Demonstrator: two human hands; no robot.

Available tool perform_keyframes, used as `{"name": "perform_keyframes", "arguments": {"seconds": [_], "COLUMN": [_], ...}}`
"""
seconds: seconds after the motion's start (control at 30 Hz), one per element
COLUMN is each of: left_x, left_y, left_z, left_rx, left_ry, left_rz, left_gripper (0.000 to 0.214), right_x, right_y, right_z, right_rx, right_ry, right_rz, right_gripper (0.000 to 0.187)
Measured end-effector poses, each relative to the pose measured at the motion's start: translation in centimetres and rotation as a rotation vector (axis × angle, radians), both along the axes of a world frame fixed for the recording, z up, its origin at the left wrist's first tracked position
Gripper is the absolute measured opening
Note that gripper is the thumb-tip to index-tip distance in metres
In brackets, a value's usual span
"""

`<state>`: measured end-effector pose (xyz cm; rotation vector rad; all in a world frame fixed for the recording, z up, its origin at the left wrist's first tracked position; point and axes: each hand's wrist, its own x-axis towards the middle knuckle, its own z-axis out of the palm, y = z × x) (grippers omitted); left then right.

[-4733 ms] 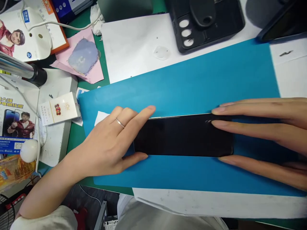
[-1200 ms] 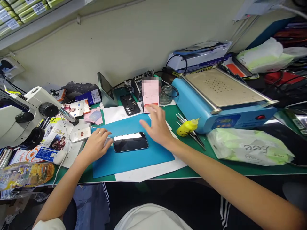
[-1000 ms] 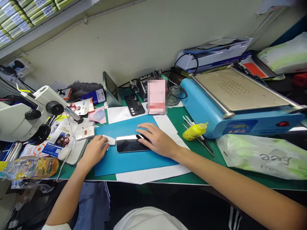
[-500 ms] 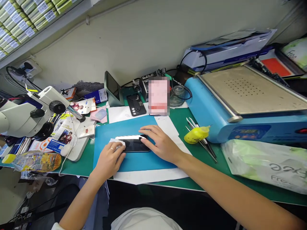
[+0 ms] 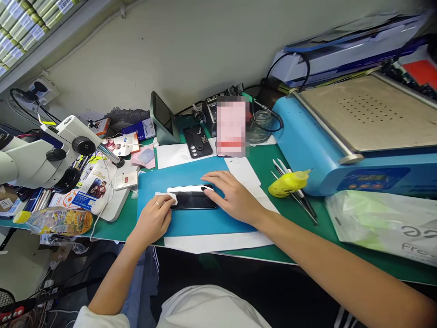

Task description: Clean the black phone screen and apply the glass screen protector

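A black-screened smartphone point(image 5: 191, 201) lies flat on a blue mat point(image 5: 198, 224), its glass reflecting a bright strip along the far side. My left hand point(image 5: 155, 218) pinches a folded white wipe point(image 5: 174, 198) at the phone's left end; the wipe partly covers that end. Over the right end is my right hand point(image 5: 232, 198), fingers stretched out and spread. Its thumb tip is at the glass, while the other fingers reach past the far edge. Whether the thumb presses on the screen I cannot tell.
Behind the mat lie a black phone case point(image 5: 198, 142) and an upright blurred pink item point(image 5: 232, 127). To the right are a yellow bottle point(image 5: 287, 183), tweezers point(image 5: 309, 207), a blue heating plate machine point(image 5: 307, 150) and a plastic packet point(image 5: 382, 225). A microscope point(image 5: 54, 155) and oil-coloured bottle point(image 5: 64, 221) stand left.
The view has shifted slightly, with the bench appearing higher. My left hand and the wipe have moved a little left on the phone, showing more screen. My right hand keeps its place.
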<state>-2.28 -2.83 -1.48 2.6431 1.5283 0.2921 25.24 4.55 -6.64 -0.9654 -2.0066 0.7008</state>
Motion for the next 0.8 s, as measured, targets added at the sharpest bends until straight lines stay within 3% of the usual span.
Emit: {"name": "perform_keyframes", "arguments": {"seconds": [0.5,0.7,0.8], "left_x": [0.0,1.4,2.1], "left_y": [0.2,-1.2,-1.1], "left_z": [-0.2,-0.1,-0.3], "left_rx": [0.068,0.046,0.071], "left_ry": [-0.012,-0.016,0.013], "left_rz": [0.009,-0.085,-0.052], "left_gripper": [0.029,0.027,0.03], "right_x": [0.0,0.0,0.0], "right_y": [0.0,0.1,0.1], "right_z": [-0.1,-0.2,-0.3], "right_rx": [-0.021,-0.016,-0.017], "right_ry": [-0.024,-0.017,-0.016], "right_rz": [-0.011,0.0,-0.005], "right_gripper": [0.036,0.033,0.033]}}
